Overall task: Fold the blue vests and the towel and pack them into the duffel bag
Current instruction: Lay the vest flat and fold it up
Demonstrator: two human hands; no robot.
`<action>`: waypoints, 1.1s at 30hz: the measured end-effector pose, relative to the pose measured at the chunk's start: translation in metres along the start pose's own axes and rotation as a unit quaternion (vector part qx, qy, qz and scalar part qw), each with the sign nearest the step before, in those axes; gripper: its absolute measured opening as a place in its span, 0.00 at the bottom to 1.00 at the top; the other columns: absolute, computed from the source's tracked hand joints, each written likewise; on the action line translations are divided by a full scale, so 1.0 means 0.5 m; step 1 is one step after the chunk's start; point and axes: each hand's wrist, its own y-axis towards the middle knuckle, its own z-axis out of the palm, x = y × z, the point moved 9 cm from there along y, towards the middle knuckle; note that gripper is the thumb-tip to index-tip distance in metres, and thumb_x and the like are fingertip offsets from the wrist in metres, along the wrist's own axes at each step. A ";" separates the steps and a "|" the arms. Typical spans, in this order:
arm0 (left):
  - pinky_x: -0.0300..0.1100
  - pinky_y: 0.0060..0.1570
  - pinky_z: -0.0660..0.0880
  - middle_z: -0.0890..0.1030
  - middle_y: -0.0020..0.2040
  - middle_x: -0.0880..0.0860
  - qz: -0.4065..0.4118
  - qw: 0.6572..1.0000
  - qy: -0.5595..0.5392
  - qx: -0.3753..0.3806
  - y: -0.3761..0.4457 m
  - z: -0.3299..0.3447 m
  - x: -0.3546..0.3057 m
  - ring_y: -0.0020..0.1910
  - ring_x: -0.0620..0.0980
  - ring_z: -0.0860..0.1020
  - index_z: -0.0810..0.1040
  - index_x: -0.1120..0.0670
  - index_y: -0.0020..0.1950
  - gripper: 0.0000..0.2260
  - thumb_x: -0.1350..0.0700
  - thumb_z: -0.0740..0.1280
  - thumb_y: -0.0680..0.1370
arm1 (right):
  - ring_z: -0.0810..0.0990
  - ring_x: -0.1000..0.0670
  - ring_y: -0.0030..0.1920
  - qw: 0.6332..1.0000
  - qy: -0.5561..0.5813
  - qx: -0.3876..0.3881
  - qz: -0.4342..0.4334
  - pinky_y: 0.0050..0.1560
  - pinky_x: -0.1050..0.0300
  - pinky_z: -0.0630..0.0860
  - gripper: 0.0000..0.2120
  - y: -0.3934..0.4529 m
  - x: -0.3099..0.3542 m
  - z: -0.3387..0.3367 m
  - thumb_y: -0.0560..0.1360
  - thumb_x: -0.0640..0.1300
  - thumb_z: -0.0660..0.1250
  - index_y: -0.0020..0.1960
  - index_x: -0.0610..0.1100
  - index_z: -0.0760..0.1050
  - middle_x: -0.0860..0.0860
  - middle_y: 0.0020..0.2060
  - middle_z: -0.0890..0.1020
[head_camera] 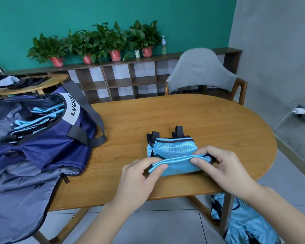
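Slippery fold at risk of springing open

Fingers of both hands are curled onto the near edge of a blue vest [173,152] that lies partly folded near the front of the wooden table [192,117]. The left hand [139,176] pinches the folded hem at its left end between thumb and fingertips; the right hand [224,166] pinches the right end the same way.

The mesh looks thin and glossy, so the main risk is probably that the fold slides apart once either pinch eases. Two black strap loops stick out at the far edge and could flop free or catch on the bag's zipper during packing. The bundle also sits close to the table's front edge, where a careless pull might drag it off.

The duffel bag [48,138] stands open at the left end of the table, with blue vests already inside. More blue fabric [250,224] lies on the tiled floor beneath the table's right side. Beyond are a grey chair [201,71], a low cubby shelf [123,80] carrying potted plants [102,41], and a teal wall.
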 end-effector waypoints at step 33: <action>0.46 0.34 0.70 0.73 0.27 0.53 -0.186 0.925 0.284 0.171 0.113 0.078 0.043 0.34 0.55 0.72 0.69 0.56 0.29 0.28 0.38 0.58 0.81 | 0.80 0.57 0.42 0.963 -0.138 -0.003 0.233 0.49 0.57 0.78 0.22 0.104 -0.145 0.058 0.73 0.63 0.70 0.60 0.50 0.76 0.56 0.41 0.81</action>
